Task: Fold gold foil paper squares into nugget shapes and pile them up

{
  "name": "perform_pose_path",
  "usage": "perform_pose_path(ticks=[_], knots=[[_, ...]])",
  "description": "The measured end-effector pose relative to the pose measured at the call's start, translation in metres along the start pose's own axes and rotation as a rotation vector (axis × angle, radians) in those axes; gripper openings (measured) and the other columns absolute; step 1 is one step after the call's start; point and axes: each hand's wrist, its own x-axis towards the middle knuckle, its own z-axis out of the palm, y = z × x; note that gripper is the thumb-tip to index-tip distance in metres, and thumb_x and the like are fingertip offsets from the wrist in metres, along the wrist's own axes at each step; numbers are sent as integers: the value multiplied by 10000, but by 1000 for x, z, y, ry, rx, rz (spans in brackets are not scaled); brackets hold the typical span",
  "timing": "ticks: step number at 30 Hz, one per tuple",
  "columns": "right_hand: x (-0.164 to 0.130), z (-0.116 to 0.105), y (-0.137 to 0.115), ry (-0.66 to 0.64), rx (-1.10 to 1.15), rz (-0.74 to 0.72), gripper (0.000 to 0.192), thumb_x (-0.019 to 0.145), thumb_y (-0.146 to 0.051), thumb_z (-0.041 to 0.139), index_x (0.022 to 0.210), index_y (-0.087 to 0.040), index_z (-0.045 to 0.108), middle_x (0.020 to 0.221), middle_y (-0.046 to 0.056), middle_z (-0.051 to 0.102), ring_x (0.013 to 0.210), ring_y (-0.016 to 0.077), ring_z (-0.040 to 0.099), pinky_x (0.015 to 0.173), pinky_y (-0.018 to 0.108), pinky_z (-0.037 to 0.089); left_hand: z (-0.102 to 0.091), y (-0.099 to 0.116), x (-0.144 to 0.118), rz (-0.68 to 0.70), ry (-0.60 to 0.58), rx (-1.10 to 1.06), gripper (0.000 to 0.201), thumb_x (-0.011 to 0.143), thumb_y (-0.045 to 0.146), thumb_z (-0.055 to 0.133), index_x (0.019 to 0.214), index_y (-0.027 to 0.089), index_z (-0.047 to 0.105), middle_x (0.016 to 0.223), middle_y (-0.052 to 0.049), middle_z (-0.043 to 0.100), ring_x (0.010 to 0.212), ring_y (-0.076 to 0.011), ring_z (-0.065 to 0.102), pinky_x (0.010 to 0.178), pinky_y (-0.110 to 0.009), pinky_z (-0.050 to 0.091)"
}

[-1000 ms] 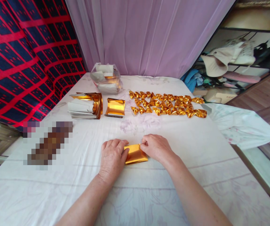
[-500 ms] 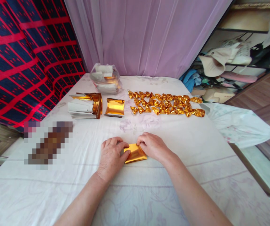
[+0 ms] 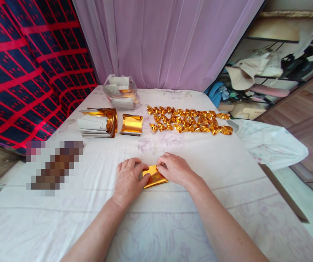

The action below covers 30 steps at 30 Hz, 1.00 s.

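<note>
A folded sheet of gold foil paper (image 3: 154, 177) lies on the bed-like cloth surface between both hands. My left hand (image 3: 129, 177) grips its left side, the thumb pressing on the shiny face and the fingers curled beyond its far left corner. On the far right edge rests my right hand (image 3: 175, 168), thumb and fingers bunched together in a pinch. That hand covers the paper's upper right corner. Beyond them is a small stack of gold foil sheets (image 3: 132, 124). Rows of folded, twisted gold foil pieces (image 3: 189, 120) are laid out to its right.
A thicker fanned pile of foil-and-white papers (image 3: 93, 127) stands at the back left, with a clear plastic bag of papers (image 3: 123, 101) behind it. A blurred-out object (image 3: 55, 167) lies at left. Shelves (image 3: 271, 78) and a white plastic bag (image 3: 276, 143) are at right.
The right hand has slid slightly left along the paper's far edge, covering a little more of its corner. The left hand keeps nearly the same grip. The view has shifted slightly.
</note>
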Motion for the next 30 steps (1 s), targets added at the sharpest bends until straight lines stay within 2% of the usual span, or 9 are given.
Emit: perform_pose_path(ticks=[4, 9, 15, 22, 30], knots=[[-1, 5, -7, 51, -42, 63, 169, 893, -313, 524, 830, -235, 660, 916, 24, 644, 878, 166, 594, 716, 255, 392, 0, 0, 0, 8, 8, -6, 179, 776, 301, 704, 953, 289, 729, 1073, -48, 616, 1020, -269, 545, 916, -446, 375], [-7, 12, -11, 72, -53, 78, 120, 856, -344, 599, 881, -234, 640, 953, 30, 610, 927, 184, 568, 740, 272, 390, 0, 1, -1, 6, 1, 2, 178, 785, 312, 697, 960, 292, 724, 1088, -50, 621, 1032, -266, 545, 920, -443, 370], [-17, 15, -5, 101, -13, 24, 176, 834, -365, 645, 938, -224, 623, 982, 26, 582, 941, 180, 549, 765, 275, 398, 0, 2, -1, 5, -6, 11, 178, 788, 314, 688, 960, 285, 721, 1091, -53, 619, 1036, -272, 542, 909, -443, 371], [-25, 21, 4, 128, 30, -65, 231, 814, -324, 688, 1000, -211, 612, 1013, 31, 567, 995, 177, 534, 877, 292, 406, 0, 2, 0, -1, -11, 19, 185, 791, 321, 685, 968, 284, 718, 1086, -48, 614, 1030, -265, 542, 925, -442, 373], [-29, 25, 14, 156, 111, -155, 269, 789, -279, 718, 1030, -221, 613, 1033, 37, 572, 1008, 194, 534, 899, 324, 428, -4, 2, -2, 11, -48, 45, 290, 740, 365, 731, 1020, 296, 705, 1145, -43, 590, 1090, -283, 524, 969, -462, 374]])
